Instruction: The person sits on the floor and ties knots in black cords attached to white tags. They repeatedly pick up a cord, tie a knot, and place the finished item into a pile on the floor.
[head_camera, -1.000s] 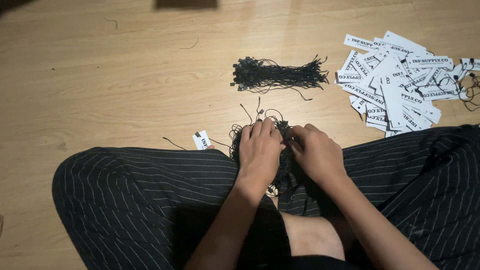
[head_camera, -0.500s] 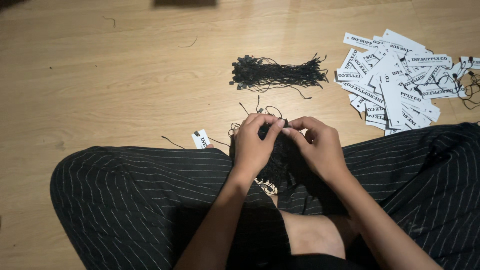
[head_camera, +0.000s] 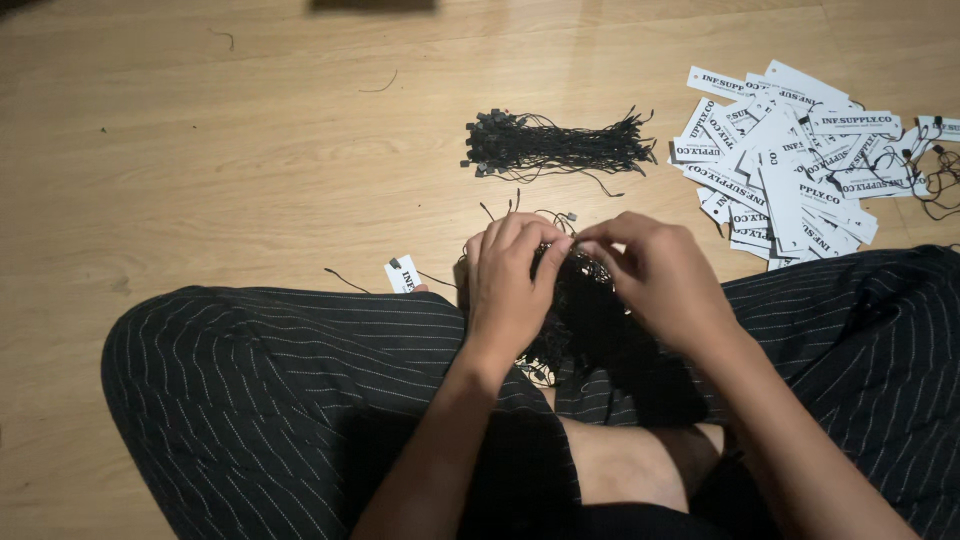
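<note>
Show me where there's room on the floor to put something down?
The wooden floor is bare to the left of the black string bundle and the lone tag. It is crowded on the right by the tag pile, and around the left hand and right hand in the tangled strings.

From my remote seat I see both forearms rising from the bottom edge and converging toward twelve o'clock. My left hand (head_camera: 510, 285) sits back-up, fingers curled down and inward, thumb side turned toward three o'clock. My right hand (head_camera: 655, 275) lies just beside it at three o'clock, knuckles up, fingers bent toward nine o'clock. The fingertips of the two hands meet in a pinch near the centre. Both wrists are bare and bent slightly down, above my crossed, pinstriped legs.
</note>
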